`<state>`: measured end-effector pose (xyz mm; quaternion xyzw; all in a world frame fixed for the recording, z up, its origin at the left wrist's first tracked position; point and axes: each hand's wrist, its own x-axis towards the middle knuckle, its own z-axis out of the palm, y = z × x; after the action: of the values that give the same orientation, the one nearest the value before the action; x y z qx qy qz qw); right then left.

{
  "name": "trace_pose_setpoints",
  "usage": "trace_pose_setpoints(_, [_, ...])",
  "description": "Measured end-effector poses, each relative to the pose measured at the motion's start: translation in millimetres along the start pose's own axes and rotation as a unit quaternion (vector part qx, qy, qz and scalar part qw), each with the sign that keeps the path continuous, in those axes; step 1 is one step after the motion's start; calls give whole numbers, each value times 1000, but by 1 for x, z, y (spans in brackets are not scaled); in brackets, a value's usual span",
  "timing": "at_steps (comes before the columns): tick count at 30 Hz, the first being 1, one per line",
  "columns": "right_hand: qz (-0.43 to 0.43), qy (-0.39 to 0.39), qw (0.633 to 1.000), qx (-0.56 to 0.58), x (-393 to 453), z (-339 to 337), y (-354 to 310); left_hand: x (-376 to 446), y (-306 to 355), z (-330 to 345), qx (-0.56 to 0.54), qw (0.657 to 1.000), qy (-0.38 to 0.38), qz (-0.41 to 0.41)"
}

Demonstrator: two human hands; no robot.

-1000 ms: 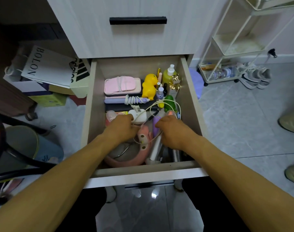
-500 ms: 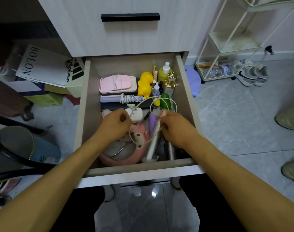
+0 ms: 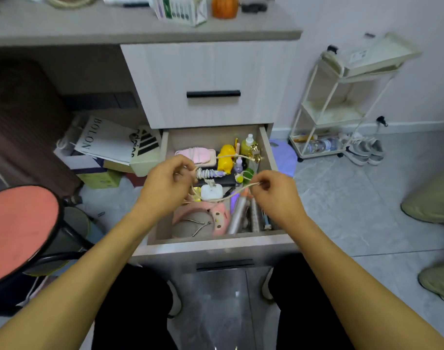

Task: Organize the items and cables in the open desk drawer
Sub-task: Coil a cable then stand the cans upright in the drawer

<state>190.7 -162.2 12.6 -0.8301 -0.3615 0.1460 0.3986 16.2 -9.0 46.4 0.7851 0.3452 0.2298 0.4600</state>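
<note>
My left hand (image 3: pixel 165 184) grip is pinching one end of the cream cable (image 3: pixel 237 193), right hand (image 3: pixel 275 190) pinching the other, holding it above the open drawer (image 3: pixel 216 239). Cable not coiled yet; other clutter looking unsorted.

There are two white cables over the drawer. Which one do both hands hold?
The loose cream cable, pinched by the left hand and the right hand. The other, the coiled white cable, lies bundled in the drawer, untouched.
</note>
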Motion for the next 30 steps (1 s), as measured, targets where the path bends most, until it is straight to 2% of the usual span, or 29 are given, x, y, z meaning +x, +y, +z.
trace_pose_setpoints(10, [-73, 101, 991, 55, -46, -62, -89, -63, 102, -60, -71, 995, 37, 64])
trace_pose_setpoints(18, [-93, 86, 977, 170, -99, -112, -153, -131, 170, -93, -152, 984, 1, 94])
trace_pose_setpoints(20, [-90, 86, 973, 196, -110, -126, -167, -145, 185, -99, -121, 985, -5, 123])
trace_pose_setpoints(23, [-84, 80, 964, 240, -123, -144, -185, -162, 206, -107, -72, 983, 39, 165])
trace_pose_setpoints(26, [-99, 74, 961, 249, -135, -162, -202, -174, 225, -119, -68, 979, 85, 172])
trace_pose_setpoints(30, [-133, 76, 956, 252, -148, -178, -218, -184, 235, -127, -28, 977, 110, 182])
